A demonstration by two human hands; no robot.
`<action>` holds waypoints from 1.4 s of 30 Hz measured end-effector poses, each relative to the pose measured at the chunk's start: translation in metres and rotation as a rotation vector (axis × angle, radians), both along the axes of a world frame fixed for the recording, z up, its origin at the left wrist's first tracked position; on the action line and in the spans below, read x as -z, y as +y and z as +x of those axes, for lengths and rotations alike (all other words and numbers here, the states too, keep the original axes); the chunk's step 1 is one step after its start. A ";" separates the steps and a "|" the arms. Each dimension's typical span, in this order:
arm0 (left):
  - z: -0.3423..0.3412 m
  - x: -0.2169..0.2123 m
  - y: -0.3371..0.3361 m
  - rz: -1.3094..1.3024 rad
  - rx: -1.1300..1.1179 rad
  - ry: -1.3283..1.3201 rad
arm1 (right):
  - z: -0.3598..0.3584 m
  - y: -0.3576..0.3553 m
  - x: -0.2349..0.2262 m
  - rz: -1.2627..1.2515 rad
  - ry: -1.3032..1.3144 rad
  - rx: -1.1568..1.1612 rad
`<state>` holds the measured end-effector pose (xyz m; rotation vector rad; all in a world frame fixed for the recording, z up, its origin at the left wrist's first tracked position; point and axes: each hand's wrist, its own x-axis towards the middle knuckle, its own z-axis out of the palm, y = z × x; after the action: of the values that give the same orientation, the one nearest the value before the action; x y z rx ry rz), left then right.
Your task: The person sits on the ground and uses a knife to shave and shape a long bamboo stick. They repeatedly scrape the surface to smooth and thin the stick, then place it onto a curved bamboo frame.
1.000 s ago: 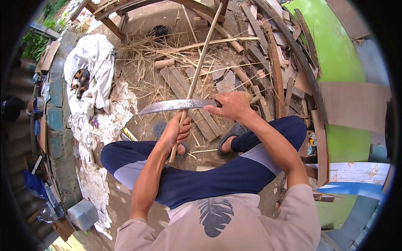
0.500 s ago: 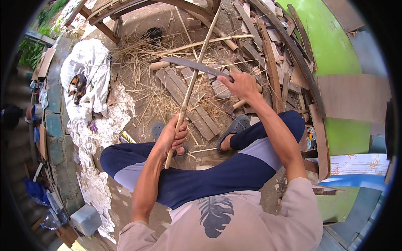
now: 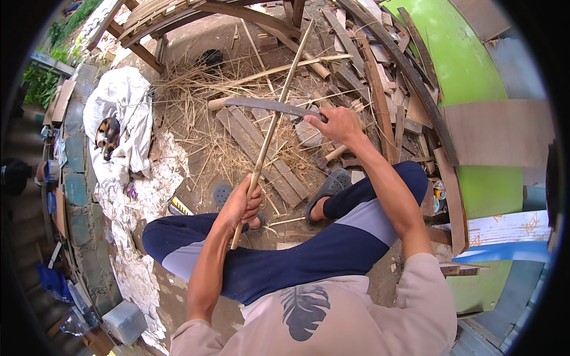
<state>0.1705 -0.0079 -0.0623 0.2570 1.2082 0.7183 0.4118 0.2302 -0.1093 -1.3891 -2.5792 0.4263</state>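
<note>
A: In the head view, how do we find our two hands?

B: The left hand (image 3: pixel 242 204) is closed around the near part of a long wooden stick (image 3: pixel 265 142), whose near end reaches the navy trousers (image 3: pixel 297 261). The right hand (image 3: pixel 341 126) grips a machete (image 3: pixel 297 110) by its handle. The blade crosses the stick well beyond the left hand; we cannot tell whether the two touch.

A: Which containers do we see?

B: A translucent plastic box (image 3: pixel 124 322) sits at the near left, and we cannot make out its contents. Farther off on the left, a calico cat (image 3: pixel 107 137) lies curled on a rumpled white cloth (image 3: pixel 130 107).

A: And edges, and room for moving?

B: The stick slants away to the right, its far tip close to the slatted bench (image 3: pixel 166 15); we cannot tell if they meet. The blade's tip points left, over scattered straw-like strips (image 3: pixel 202 89). Flat planks (image 3: pixel 276 178) lie below the stick, running toward the gap between the grey clogs (image 3: pixel 336 181). On our right, a heap of wood scraps (image 3: pixel 380 107) comes near the right hand, with a green panel (image 3: pixel 475 89) beyond. On our left, brown ground (image 3: pixel 200 181) shows between the cloth and the planks, and a block wall (image 3: pixel 76 193) bounds that side.
</note>
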 end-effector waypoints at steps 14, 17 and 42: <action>0.002 -0.002 -0.008 -0.079 0.012 -0.027 | 0.010 0.029 -0.009 -0.065 -0.090 0.181; 0.006 -0.006 -0.012 -0.075 -0.022 -0.072 | 0.008 0.016 -0.002 -0.128 -0.097 0.102; -0.012 0.001 -0.017 0.368 0.219 0.002 | 0.171 0.174 -0.012 -0.761 0.899 0.978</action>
<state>0.1583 -0.0249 -0.0630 0.6849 1.0247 0.7446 0.5825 0.4044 -0.0973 -1.8222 -0.8738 1.4517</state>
